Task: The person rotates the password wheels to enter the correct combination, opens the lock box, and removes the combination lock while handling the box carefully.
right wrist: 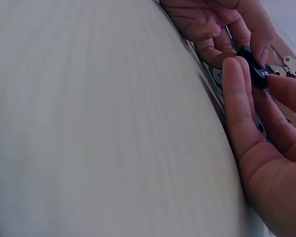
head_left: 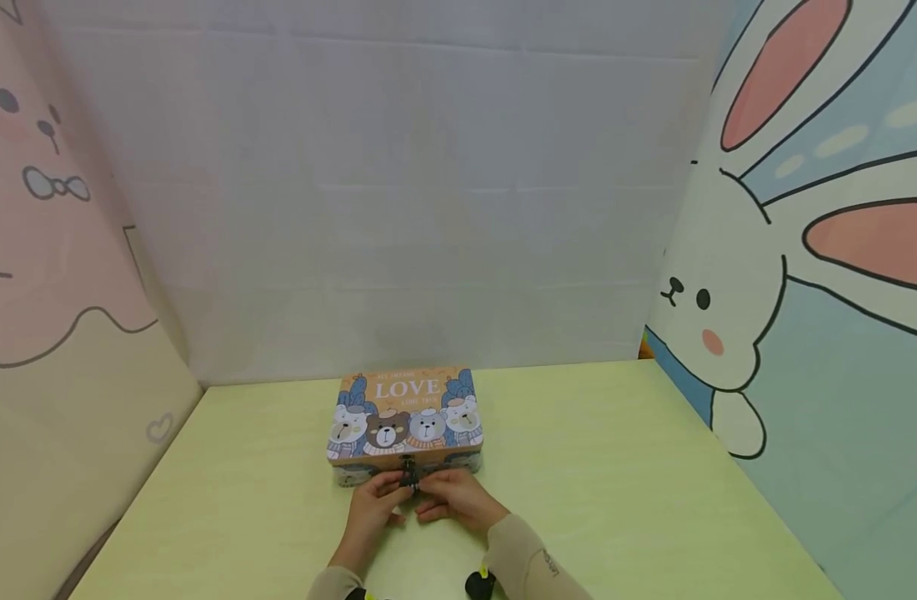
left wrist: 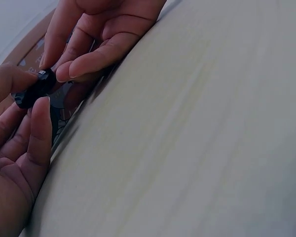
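A lidded box (head_left: 404, 417) printed with bears and the word LOVE sits closed at the table's far side. At its front, a small black padlock (right wrist: 256, 69) hangs by a metal clasp (right wrist: 286, 67). My left hand (head_left: 372, 508) pinches one end of the padlock between thumb and fingers. From the other side, my right hand (head_left: 462, 500) holds the padlock's opposite end, its thumb tip touching it in the right wrist view. Fingers of both hands cover part of the padlock, and its shackle is hard to make out.
The pale yellow-green table (head_left: 616, 483) extends around the box. Behind it hangs a white cloth (head_left: 428, 183). Printed panels stand at the left (head_left: 61, 275) and right (head_left: 841, 400). A black wrist device (head_left: 479, 585) shows near the right sleeve.
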`<state>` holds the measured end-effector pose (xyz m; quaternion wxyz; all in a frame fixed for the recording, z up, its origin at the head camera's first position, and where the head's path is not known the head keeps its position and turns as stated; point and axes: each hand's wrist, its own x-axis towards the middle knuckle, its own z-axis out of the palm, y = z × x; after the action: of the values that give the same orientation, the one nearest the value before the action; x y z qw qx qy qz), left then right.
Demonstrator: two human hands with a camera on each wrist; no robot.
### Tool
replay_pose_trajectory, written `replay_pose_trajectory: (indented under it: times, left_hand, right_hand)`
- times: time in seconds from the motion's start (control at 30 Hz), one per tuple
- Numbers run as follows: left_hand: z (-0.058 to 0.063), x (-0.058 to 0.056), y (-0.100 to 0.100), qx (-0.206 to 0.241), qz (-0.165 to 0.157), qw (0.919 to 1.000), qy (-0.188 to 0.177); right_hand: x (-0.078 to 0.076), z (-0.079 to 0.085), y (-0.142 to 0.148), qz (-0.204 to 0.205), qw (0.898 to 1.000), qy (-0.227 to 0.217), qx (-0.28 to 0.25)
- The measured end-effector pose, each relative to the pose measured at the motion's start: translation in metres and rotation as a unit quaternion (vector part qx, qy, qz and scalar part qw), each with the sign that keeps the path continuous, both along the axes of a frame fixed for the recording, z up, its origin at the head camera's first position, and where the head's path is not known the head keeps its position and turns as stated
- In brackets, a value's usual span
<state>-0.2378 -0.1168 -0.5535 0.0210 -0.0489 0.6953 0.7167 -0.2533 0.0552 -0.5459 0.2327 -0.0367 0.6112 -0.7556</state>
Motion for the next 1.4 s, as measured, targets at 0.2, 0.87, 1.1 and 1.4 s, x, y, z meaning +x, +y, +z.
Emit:
replay_pose_trajectory:
  times: [0.2, 0.87, 1.1, 1.4]
  left_hand:
    - [-0.0022, 0.0009, 0.0012, -0.011, 0.003, 0.9999, 0.008]
    - [-0.0024, 0.0003, 0.0014, -0.003, 0.008, 0.9998, 0.018]
    - [-0.005, -0.0005, 0.001, 0.024, -0.001, 0.9997, 0.002]
    - [-0.0021, 0.0014, 0.0003, 0.018, 0.004, 0.9998, 0.011]
  right_hand:
    - [0.0014, -0.0011, 0.0, 0.002, 1.0, 0.005, 0.0]
    - [0.002, -0.0031, -0.0016, -0.012, 1.0, 0.022, 0.001]
    - [0.0027, -0.0013, -0.0016, -0.017, 1.0, 0.022, 0.005]
    - [0.0033, -0.0025, 0.0016, 0.001, 0.999, 0.045, -0.02]
